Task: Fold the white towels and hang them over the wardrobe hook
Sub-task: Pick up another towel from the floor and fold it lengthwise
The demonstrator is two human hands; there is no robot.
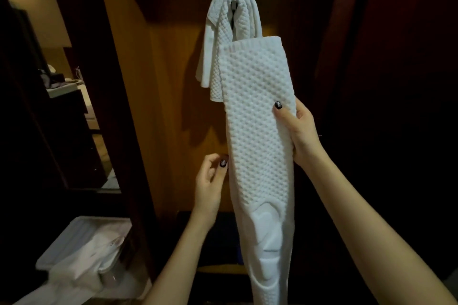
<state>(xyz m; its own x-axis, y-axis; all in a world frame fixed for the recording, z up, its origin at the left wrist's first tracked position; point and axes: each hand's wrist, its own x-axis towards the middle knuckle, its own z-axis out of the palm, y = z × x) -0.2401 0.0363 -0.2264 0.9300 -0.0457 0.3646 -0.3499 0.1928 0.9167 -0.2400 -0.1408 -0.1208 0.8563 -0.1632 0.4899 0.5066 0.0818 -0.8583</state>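
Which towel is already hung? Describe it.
Start at the wardrobe's wooden back panel, with a metal hook near its top. The hung towel drapes over that hook, bunched and untouched, unlike the long folded towel gripped by the right hand.

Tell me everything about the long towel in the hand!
The towel is white with a bumpy weave and a smooth band low down. Folded into a long strip, it hangs upright before the wardrobe. The right hand grips its right edge; the left hand hovers beside its left edge. Its top overlaps the hung towel.
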